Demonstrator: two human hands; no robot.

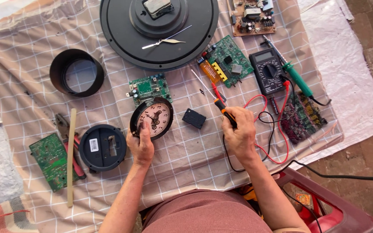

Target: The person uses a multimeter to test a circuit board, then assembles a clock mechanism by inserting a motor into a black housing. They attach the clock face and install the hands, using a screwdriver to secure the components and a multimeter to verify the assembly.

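Precariously, the left hand (pixel 140 146) grips a tilted small clock (pixel 152 118) while the right hand (pixel 239 131) clutches a screwdriver (pixel 216 100); a slip could scratch its exposed dial.

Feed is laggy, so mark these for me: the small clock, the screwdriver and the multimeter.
small clock (pixel 155 117), head view, on its pale dial.
screwdriver (pixel 226 113), head view, on its orange-and-black handle.
multimeter (pixel 269 71), head view, on its round selector dial.
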